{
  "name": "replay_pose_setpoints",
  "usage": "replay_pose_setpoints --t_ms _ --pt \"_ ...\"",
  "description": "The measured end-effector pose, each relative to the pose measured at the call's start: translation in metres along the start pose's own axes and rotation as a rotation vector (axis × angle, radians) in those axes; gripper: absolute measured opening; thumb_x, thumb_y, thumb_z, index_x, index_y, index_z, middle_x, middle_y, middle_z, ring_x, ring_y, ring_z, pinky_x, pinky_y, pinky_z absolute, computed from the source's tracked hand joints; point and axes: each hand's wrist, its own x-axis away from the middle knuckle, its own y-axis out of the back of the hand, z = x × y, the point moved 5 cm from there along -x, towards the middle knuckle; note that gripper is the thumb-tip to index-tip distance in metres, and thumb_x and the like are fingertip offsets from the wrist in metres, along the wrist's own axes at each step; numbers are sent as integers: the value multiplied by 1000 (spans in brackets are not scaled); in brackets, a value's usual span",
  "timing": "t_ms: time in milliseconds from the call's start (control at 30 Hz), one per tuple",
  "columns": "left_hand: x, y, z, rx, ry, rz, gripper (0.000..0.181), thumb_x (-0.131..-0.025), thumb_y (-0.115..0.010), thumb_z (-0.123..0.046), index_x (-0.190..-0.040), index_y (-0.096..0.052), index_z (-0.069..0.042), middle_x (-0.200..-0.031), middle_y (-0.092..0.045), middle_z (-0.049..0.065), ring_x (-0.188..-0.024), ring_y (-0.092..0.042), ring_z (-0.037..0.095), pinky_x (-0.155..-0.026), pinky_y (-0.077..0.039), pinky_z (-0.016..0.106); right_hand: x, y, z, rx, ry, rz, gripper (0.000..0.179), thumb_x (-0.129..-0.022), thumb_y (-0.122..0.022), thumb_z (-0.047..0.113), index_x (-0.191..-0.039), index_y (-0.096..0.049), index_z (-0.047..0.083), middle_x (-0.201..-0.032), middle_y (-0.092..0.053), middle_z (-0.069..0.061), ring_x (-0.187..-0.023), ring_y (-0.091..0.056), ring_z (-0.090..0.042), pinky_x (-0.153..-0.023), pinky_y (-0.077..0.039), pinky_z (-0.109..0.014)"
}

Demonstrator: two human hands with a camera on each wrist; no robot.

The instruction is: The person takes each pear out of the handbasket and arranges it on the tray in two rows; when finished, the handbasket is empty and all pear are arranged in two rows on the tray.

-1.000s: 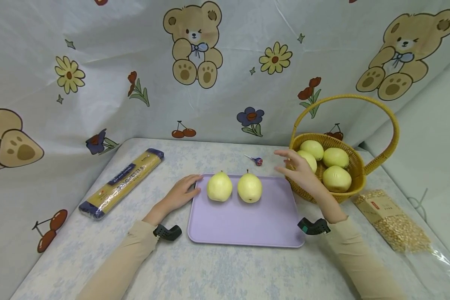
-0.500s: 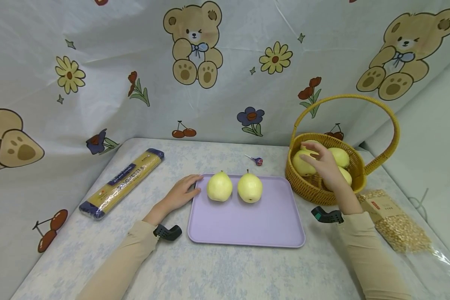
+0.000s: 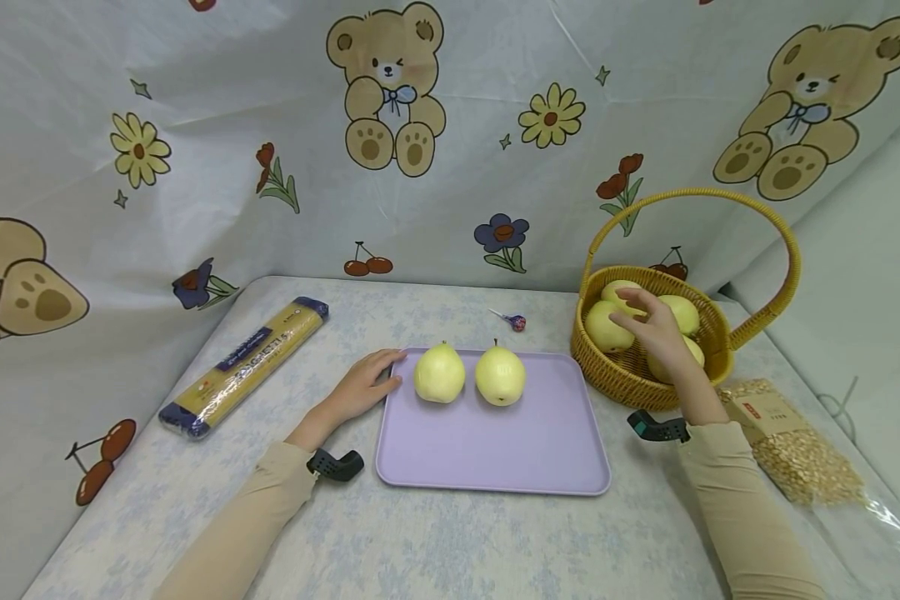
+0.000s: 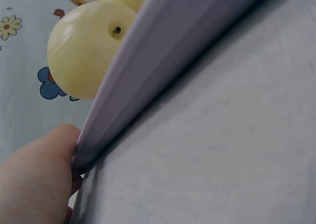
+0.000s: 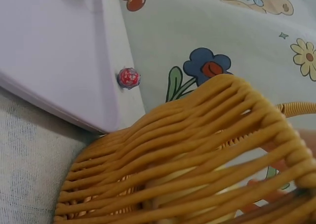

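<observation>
A lilac tray [image 3: 495, 454] lies on the table with two pale yellow-green pears, a left one [image 3: 439, 373] and a right one [image 3: 499, 376], near its far edge. My left hand [image 3: 360, 387] rests against the tray's left rim by the far corner; the left wrist view shows the thumb [image 4: 61, 140] touching that rim. At the right stands a yellow wicker basket [image 3: 607, 385] holding several more pears, among them a front-left one [image 3: 607, 327]. Inside the handle's arch, my right hand [image 3: 656, 333] hovers over these pears, fingers and thumb apart. Basket weave mostly hides it in the right wrist view.
The basket's tall handle [image 3: 791, 258] arches over the pears. A wrapped lollipop [image 3: 516, 322] lies behind the tray. A long spaghetti pack [image 3: 247, 367] lies at the left, and a bag of grains [image 3: 795, 442] at the right. A patterned cloth hangs behind.
My right hand has moved right from the basket's left rim to over the pears inside, then shifted only slightly. The left hand and the tray have stayed put.
</observation>
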Motion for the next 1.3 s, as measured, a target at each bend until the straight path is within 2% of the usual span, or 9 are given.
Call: replay_pose_setpoints --t_ms 233,533,700,900,1000,1133,1300 --pt "0 0 0 2 -1 -3 48 -97 -54 -24 -141 -45 -8 -145 -45 13 -138 -38 33 -116 -29 52 -1 -2 -7 61 -12 32 54 -95 -58 15 -139 -37 -9 -140 -39 -33 -129 -35 -49 -106 -32 -62" --pt "0 -1 4 3 20 9 47 -98 -53 -27 -141 -45 -10 -146 -45 11 -140 -36 31 -117 -28 50 1 -4 -6 71 -31 57 57 -94 -59 14 -140 -35 -9 -142 -35 -36 -129 -33 -53 -105 -30 -64" --pt "0 -1 4 -4 22 9 47 -98 -52 -27 -141 -45 -10 -146 -45 11 -140 -36 31 -116 -28 51 1 -7 -7 90 -56 111 62 -93 -60 14 -143 -32 -7 -148 -30 -33 -132 -30 -52 -105 -30 -64" --pt "0 -1 4 -9 32 11 47 -98 -52 -28 -142 -45 -11 -147 -44 11 -140 -35 32 -117 -27 52 1 -9 -8 131 -35 145 63 -91 -62 12 -143 -32 -9 -147 -27 -34 -137 -23 -49 -109 -24 -66" --pt "0 -1 4 -12 31 12 48 -98 -52 -27 -142 -45 -10 -147 -44 11 -140 -35 32 -117 -27 52 0 -10 -10 163 -32 138 64 -90 -64 12 -142 -33 -10 -142 -30 -36 -128 -30 -49 -102 -32 -63" --pt "0 -1 4 -14 31 13 48 -98 -52 -27 -142 -45 -11 -147 -44 11 -140 -35 32 -117 -27 52 0 -11 -15 220 -46 143 69 -88 -68 14 -142 -33 -9 -134 -31 -38 -113 -37 -45 -88 -41 -52" --pt "0 0 3 -5 32 10 47 -98 -52 -27 -142 -45 -11 -146 -44 11 -140 -36 32 -116 -27 52 0 -11 -19 222 -79 147 75 -85 -71 16 -143 -30 -10 -128 -31 -38 -106 -35 -40 -82 -39 -41"
